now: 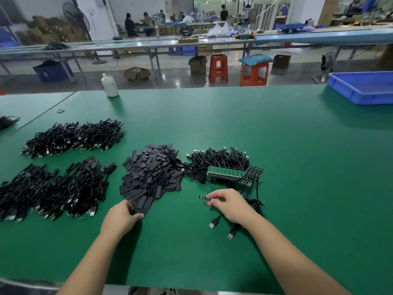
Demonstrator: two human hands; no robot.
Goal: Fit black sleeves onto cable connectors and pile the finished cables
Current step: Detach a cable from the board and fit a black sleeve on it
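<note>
On a green table (pixel 276 135), my left hand (pixel 122 217) pinches a black sleeve (pixel 139 210) at the near edge of the sleeve pile (pixel 153 171). My right hand (pixel 230 204) holds a small connector board (pixel 205 197). Finished cable piles (pixel 63 162) lie left.

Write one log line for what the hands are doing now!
left hand: pinching black sleeve at sleeve pile | right hand: holding small circuit board | sleeve: not fitted

L hand (pixel 122 216) fingers' tips hidden under sleeve pile (pixel 152 173); far workers blurred.
</note>
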